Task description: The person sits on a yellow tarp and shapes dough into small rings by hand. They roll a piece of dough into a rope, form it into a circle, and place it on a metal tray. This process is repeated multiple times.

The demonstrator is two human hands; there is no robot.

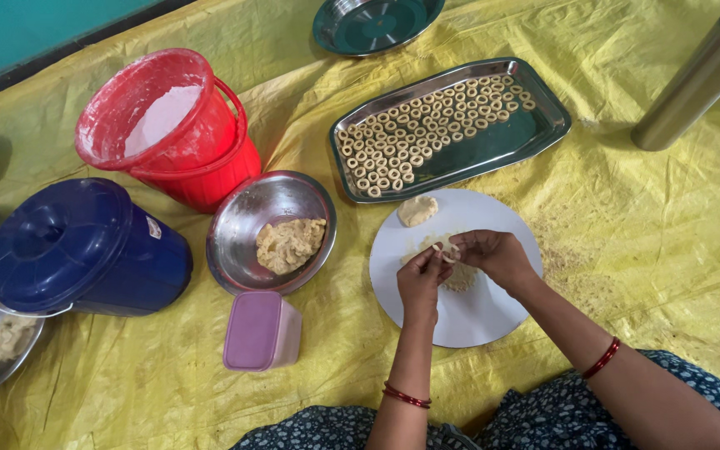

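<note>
While left hand (421, 279) and right hand (493, 254) pinch one thin dough strip (446, 248) between fingertips over the white plate (477, 321), overpull likely snaps it, dropping bits just below.

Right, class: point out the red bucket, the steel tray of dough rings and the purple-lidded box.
red bucket (210, 167), head view, on its outer red wall.
steel tray (493, 150), head view, on its bare floor.
purple-lidded box (253, 330), head view, on the lid's middle.
</note>
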